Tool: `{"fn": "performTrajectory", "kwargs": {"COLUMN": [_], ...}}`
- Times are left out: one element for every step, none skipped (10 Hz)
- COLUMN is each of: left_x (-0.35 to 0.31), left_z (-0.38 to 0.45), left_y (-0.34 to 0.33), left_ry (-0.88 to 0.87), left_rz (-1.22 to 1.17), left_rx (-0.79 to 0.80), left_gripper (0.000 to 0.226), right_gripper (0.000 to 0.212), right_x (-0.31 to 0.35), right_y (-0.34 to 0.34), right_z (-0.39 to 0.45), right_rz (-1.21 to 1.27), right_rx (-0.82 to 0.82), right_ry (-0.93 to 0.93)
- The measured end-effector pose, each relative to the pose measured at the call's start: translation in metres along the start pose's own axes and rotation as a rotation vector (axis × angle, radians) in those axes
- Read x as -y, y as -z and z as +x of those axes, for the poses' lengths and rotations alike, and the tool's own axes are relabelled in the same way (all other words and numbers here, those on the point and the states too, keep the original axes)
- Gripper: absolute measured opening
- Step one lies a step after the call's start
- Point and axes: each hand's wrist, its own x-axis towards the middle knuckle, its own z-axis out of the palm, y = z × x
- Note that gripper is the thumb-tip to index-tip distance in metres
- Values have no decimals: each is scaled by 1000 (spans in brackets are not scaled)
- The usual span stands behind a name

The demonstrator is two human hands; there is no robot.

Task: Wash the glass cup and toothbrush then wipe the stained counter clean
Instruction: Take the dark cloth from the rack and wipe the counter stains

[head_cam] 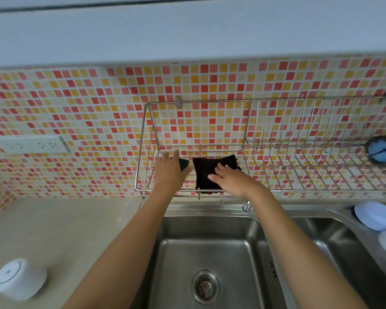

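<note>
Your left hand (169,169) grips green-yellow sponge (184,164) on wire rack (299,148). Your right hand (230,177) rests flat, fingers straight, on dark cloth (204,172) beside it. Glass cup, toothbrush not in view, so washing can't be confirmed. Sink (210,248) holds nothing. Desk (60,228) shows no plain stain. Judgement: tools at rack, either fetch or put-back; stage unclear.

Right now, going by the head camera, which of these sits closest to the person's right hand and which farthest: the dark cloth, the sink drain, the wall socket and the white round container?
From the right hand:
1. Dark cloth, on the wire rack, under its fingers.
2. Sink drain, below, in the basin.
3. Wall socket, far left on the tiles.
4. White round container, bottom left on the counter.
</note>
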Motion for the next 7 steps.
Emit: {"fn": "performTrajectory", "kwargs": {"left_x": [1,4,10,23,33,39,40], "left_z": [-16,-49,-85,-110,-125,-137,-138], "left_y": [3,-4,-8,-10,-2,11,42], "left_ry": [-87,-139,-197,-251,-273,-301,-295], "left_rz": [7,131,208,234,231,224,176], "left_rx": [-120,-129,-98,-64,15,108,111], "left_gripper": [67,70,81,81,69,65,66], "right_gripper": [59,61,62,62,62,62,59], "right_x": [3,13,20,30,47,61,85], "right_y": [-6,-27,-52,-72,-85,-85,-63], "right_z": [-14,-39,-58,-74,-90,-104,-116], "right_rz": [-51,-198,-274,-304,-262,-282,-249], "right_rx": [-180,-341,-504,-543,-517,-452,-368], "right_ry": [-38,-34,-52,-85,-108,-135,-70]}}
